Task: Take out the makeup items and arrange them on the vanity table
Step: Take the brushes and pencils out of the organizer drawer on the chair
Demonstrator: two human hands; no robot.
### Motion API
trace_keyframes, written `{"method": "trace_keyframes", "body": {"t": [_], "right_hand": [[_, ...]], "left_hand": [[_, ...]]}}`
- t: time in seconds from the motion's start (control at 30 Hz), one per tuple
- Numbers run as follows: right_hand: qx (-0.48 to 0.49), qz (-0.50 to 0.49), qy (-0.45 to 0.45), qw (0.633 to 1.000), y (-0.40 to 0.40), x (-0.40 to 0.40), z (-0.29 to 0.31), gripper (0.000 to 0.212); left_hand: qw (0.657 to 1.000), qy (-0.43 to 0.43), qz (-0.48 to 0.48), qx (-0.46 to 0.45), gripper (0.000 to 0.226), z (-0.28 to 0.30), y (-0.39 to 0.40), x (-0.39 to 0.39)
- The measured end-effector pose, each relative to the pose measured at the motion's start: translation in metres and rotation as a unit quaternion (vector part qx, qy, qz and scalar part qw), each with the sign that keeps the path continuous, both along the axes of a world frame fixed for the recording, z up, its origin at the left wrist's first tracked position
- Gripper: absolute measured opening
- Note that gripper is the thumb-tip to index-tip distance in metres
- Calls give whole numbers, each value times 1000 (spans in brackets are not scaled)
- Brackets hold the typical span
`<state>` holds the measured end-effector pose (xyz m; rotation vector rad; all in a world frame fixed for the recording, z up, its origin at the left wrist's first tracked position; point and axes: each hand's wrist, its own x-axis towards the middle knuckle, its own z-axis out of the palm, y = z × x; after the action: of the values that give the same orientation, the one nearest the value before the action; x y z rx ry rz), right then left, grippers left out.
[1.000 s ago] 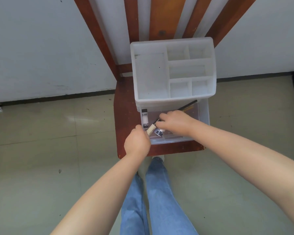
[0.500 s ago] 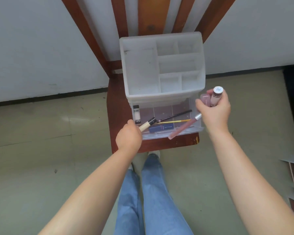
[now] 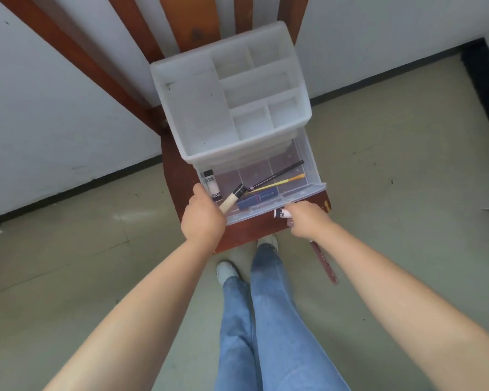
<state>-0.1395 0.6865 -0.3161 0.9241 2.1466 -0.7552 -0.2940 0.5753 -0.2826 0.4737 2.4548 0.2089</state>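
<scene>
So the clear drawer (image 3: 291, 193) is pulled out at the bottom of a white organizer (image 3: 229, 100), and that's sitting on a red-brown wooden chair (image 3: 178, 176). Inside the drawer there's a black pencil (image 3: 277, 176) and a thin yellow brush (image 3: 280, 183), both lying on a slant with their far ends pointing toward the drawer's right wall. A dark blue box (image 3: 256, 200) lies along the drawer's front edge, and a pale tube with a black cap (image 3: 211, 186) sits by the left wall, running front to back.

The left hand (image 3: 202, 218) is at the drawer's front left corner, fingers curled in, closed on a beige stick with a black cap (image 3: 232, 198) whose capped end angles up into the drawer.

The right hand (image 3: 305, 221) is just off the drawer's front edge, right of center, fist wrapped around two items: a small tube with a white cap (image 3: 280, 213) poking out toward the left, and a long pinkish lip gloss tube (image 3: 323, 262) hanging below the wrist, pointing down toward the floor. Knuckles sit close to the drawer front; can't tell if they touch it.

Both forearms reach in from below, bare, over blue jeans (image 3: 266, 320).
</scene>
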Motion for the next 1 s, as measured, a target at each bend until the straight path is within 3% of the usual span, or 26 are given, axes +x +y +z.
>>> {"method": "trace_keyframes", "body": {"t": [0.07,0.13,0.27,0.43,0.6,0.73,0.9,1.0], "right_hand": [[7,13,-12,1000,7,-5,0,14],[12,46,-31,998,11,-4,0,17],[23,86,-49,995,15,-1,0,18],[45,83,-28,995,12,1,-4,21],[58,78,6,995,11,4,-7,21],[82,65,43,994,16,6,-11,26],[84,86,62,991,25,7,-15,32],[85,89,62,990,25,8,-16,32]], "left_hand": [[995,47,-24,81,43,3,2,7],[987,34,-82,131,47,4,7,17],[995,-49,-18,79,44,-5,29,26],[996,-58,46,56,46,-20,47,25],[991,-52,-106,55,56,-34,42,11],[975,-112,-184,53,58,-39,43,2],[970,-163,-173,44,57,-42,49,1],[967,-161,-195,30,41,-44,51,0]]}}
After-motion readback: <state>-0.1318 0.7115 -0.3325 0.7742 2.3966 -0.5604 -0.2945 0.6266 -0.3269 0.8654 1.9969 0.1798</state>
